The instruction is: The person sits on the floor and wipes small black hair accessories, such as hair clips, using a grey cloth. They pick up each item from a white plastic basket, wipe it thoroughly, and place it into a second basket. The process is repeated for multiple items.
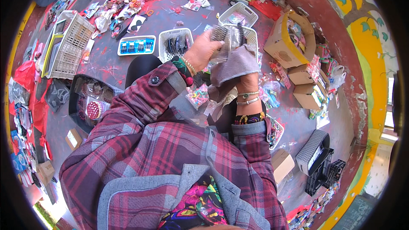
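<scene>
My left hand grips a comb-like toothed item by its lower edge. Clear plastic packaging hangs beside it. A grey-mauve cloth drapes over my right hand, hiding most of the fingers; it wraps the cloth against the packaging. Just beyond both hands stands a white plastic basket, partly covered by them, with a dark long item upright near it. Left of my left hand, another white basket holds dark packaged items. A shallow white tray carries blue cards with black pieces.
Small bagged goods lie below my hands. A cardboard box full of packets stands right, near the wall. At left are a tipped plastic crate and a dark basket. Heaped accessories spread across the far floor.
</scene>
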Tool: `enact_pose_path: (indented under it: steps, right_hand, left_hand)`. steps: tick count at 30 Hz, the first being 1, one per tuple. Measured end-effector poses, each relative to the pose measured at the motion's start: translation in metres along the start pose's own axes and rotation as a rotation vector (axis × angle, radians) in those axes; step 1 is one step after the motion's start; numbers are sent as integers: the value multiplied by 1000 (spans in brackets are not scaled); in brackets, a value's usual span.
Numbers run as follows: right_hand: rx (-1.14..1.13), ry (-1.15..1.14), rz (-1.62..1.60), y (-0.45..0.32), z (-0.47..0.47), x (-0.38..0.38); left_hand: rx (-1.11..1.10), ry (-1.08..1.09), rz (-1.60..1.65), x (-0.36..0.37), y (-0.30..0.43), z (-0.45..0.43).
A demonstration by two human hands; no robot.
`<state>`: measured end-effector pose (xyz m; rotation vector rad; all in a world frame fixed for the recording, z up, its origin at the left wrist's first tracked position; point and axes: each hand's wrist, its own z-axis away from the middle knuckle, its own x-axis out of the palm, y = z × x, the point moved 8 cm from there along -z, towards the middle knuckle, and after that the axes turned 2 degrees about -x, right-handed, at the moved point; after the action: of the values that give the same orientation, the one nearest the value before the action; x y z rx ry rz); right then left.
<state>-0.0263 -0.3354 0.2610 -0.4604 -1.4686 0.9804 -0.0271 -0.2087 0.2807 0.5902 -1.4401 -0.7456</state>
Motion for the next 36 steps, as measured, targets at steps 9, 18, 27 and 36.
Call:
enact_pose_path:
  steps: [9, 18, 27, 36]
  right_hand:
    - [-73, -33, -89, -19, 4, -5]
    - [-159, -275, 332, 3, -4, 0]
    - [-474, -272, 1633, -8, -13, -4]
    - [-83, -31, -321, -51, 9, -54]
  left_hand:
    - [155, 234, -558, -39, 31, -3]
    - [-119, 1, -331, -7, 0, 1]
    - [-203, -3, -294, -18, -9, 0]
    - [-253, -122, -382, -19, -2, 3]
